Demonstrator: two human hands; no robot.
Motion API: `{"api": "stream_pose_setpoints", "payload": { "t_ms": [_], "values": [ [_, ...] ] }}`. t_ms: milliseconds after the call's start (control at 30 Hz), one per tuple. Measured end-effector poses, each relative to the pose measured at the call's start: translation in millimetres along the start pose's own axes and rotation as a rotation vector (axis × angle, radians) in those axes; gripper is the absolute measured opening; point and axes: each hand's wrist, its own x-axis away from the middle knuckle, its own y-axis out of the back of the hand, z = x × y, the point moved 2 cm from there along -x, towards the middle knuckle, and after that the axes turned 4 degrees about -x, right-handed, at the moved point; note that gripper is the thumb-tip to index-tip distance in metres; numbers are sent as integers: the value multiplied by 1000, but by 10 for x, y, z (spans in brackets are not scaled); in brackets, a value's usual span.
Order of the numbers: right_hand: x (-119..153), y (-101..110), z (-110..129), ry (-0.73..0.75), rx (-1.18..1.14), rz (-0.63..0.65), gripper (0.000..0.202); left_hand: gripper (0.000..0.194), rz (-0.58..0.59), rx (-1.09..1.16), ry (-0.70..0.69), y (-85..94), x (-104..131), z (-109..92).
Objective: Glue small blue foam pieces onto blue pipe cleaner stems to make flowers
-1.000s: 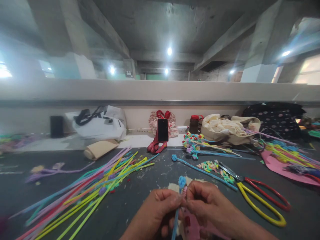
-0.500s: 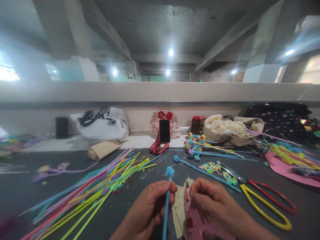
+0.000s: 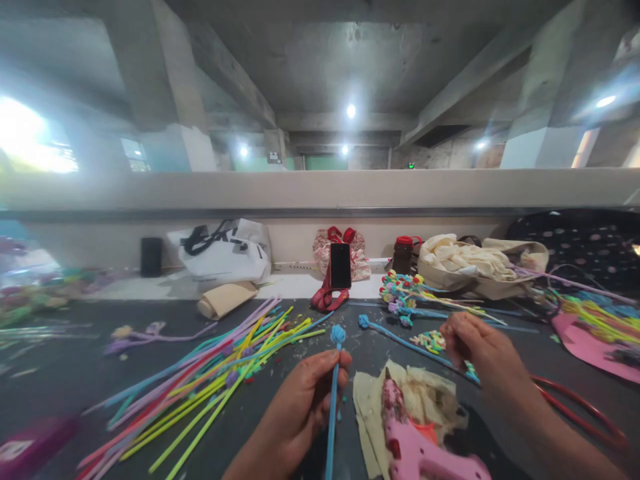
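Near the bottom middle, my left hand (image 3: 317,393) pinches a blue pipe-cleaner stem (image 3: 333,420) upright, its knotted blue head (image 3: 339,335) above the fingertips. My right hand (image 3: 473,350) is raised over the small pastel pieces (image 3: 429,341), its fingers curled together; whether anything is between them is hidden. Between and below the hands, a pink glue gun (image 3: 413,450) lies on a crumpled cream cloth (image 3: 367,413), its nozzle pointing away. A second blue stem with a knotted head (image 3: 364,323) lies behind, partly covered by my right hand.
Colored pipe cleaners (image 3: 210,373) spread across the left. Red-handled scissors (image 3: 590,407) lie partly hidden under my right arm. Finished stems with colorful heads (image 3: 400,300), a phone (image 3: 341,265), a bottle (image 3: 403,255) and bags (image 3: 225,252) stand behind. A pink sheet (image 3: 590,343) holds more pipe cleaners.
My right hand has moved from beside the glue gun's nozzle to the right and away, over the pastel pieces. My left hand still holds the blue stem. The view has shifted slightly left.
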Motion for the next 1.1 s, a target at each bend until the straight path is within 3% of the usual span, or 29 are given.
{"api": "stream_pose_setpoints", "payload": {
  "t_ms": [67,167,267,400,500,700,800,933,1100],
  "values": [
    [-69,82,-22,-7,-19,-69,31,13,-7,-20,-14,23,-9,0],
    [-71,44,-79,-23,25,-42,25,15,9,-54,-42,40,-13,0],
    [37,-141,-134,-17,93,82,21,17,30,-86,-54,48,-13,0],
    [229,-411,-139,15,161,337,24,19,34,-106,-43,45,-13,11],
    [338,-522,-73,153,312,452,28,19,27,-89,-44,30,-12,30],
    [515,-634,-10,449,481,679,9,17,49,-71,-74,142,44,-23],
    [559,-663,-13,528,464,705,12,13,41,-100,-118,288,125,-171],
    [562,-707,1,489,571,780,12,13,3,-103,-188,425,223,-389],
    [486,-809,40,522,683,757,13,13,73,-126,-173,471,231,-406]
  ]
}}
